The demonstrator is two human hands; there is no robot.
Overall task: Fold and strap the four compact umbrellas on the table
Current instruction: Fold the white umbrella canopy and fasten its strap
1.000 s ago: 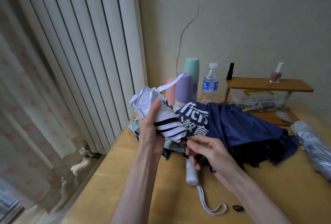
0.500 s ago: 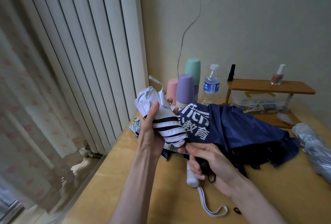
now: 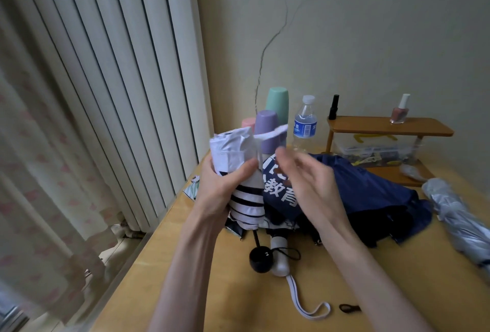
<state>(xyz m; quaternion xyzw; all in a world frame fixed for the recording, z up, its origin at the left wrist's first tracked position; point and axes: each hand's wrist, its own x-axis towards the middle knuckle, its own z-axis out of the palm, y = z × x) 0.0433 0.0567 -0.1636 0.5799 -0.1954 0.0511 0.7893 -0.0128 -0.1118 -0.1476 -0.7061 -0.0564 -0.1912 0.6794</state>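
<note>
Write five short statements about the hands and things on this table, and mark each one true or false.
1. The left hand grips the striped umbrella. True.
2. The right hand holds the navy umbrella. False: its fingers are spread and hold nothing, above that umbrella.
3. The silver umbrella lies on the table at the right. True.
4. The water bottle lies on its side. False: it stands upright near the wall.
5. The nail polish stands on the small shelf. True.
</note>
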